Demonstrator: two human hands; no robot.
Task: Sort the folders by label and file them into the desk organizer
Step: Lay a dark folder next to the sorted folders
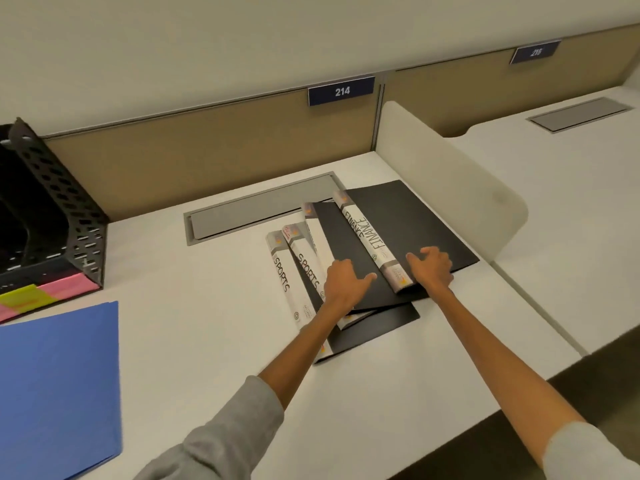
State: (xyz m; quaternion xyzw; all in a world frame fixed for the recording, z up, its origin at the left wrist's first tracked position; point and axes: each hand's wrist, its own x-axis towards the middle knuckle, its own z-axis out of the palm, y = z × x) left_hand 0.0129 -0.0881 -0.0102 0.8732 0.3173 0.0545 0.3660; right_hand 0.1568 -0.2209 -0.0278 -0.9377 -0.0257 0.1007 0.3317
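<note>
The blue folder (pixel 59 393) lies closest, in front of the desk organizer (pixel 52 216); well to the right of the organizer, the left hand (pixel 344 284) presses bent fingers on a black cover, and I cannot tell if it grips; the right hand (pixel 433 270) holds the top FINANCE folder (pixel 408 223), thumb against its spine; it lies flat, long side running away from the person, spine on the organizer side; the loose pile may slip, so lifting it could drag the SPORTS folders (pixel 282 271); one half-hidden label could get misfiled.

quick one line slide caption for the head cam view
Left hand and right hand rest on a fanned pile of black folders labelled SPORTS and FINANCE; desk organizer stands far left.
</note>
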